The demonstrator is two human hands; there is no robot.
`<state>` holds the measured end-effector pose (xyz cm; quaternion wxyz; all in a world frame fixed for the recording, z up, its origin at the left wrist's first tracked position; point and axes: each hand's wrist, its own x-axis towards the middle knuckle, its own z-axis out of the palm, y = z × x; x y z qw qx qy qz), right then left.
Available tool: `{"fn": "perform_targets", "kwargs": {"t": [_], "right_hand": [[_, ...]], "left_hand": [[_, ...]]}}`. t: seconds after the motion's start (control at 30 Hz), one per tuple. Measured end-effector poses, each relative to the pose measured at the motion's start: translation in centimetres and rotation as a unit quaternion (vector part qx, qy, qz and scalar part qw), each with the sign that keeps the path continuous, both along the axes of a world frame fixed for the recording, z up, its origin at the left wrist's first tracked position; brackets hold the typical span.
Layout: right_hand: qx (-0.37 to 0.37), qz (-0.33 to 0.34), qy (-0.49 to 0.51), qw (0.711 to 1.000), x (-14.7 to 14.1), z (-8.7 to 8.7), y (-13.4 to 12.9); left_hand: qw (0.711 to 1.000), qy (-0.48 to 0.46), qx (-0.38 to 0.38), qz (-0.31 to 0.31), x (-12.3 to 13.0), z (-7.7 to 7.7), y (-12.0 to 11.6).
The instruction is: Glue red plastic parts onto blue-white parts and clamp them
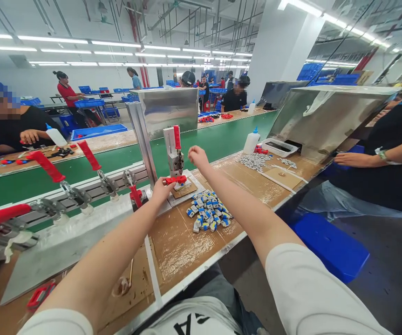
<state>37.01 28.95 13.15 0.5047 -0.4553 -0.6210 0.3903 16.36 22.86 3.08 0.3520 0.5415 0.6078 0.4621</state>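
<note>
My left hand (162, 190) is closed on a red plastic part (176, 179), which sits at the foot of an upright toggle clamp (173, 151) over a small cardboard-topped base (185, 188). Raised just right of the clamp's red handle (177, 137), my right hand (198, 156) has its fingers curled together; anything between them is too small to make out. A pile of small grey, blue and yellow blocks (208, 211) lies on the bench below my right forearm.
Several red-handled clamps (89, 156) line a metal rail at left. Rightward are a white glue bottle (251, 141), grey pieces (255, 161) and a white basket (280, 147). A green conveyor (211, 139) runs behind. Another person's hand (357, 160) rests at right.
</note>
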Motion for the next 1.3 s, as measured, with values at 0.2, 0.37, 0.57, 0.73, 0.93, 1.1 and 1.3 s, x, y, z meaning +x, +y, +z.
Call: {"fn": "perform_targets", "kwargs": {"t": [0.2, 0.37, 0.57, 0.73, 0.93, 1.1, 1.3], "right_hand": [[-0.062, 0.071, -0.071, 0.993, -0.3, -8.2, -1.3], [-0.091, 0.075, -0.007, 0.993, 1.0, -8.0, -1.2], [-0.095, 0.039, 0.166, 0.981, 5.9, -2.1, -0.9], [-0.085, 0.062, 0.273, 0.956, 3.4, 5.1, -0.9], [-0.072, 0.189, 0.039, 0.978, -0.8, 10.0, -1.5], [-0.014, 0.19, -0.001, 0.982, 1.1, 7.8, -5.4], [0.031, 0.25, -0.036, 0.967, 3.4, -0.5, -11.1]], "left_hand": [[1.0, 0.005, 0.002, 0.0, -0.1, 0.1, -0.1], [1.0, 0.02, 0.008, -0.016, 0.5, 0.1, 0.4], [0.998, 0.017, 0.026, -0.061, 2.3, -0.1, 2.0], [0.995, 0.016, 0.033, -0.09, 3.2, -0.9, 3.2], [0.994, 0.027, 0.029, -0.106, 2.8, -1.9, 3.8], [0.993, 0.035, 0.031, -0.111, 2.7, -2.2, 3.8], [0.994, 0.033, 0.042, -0.098, 2.8, -2.3, 3.5]]}}
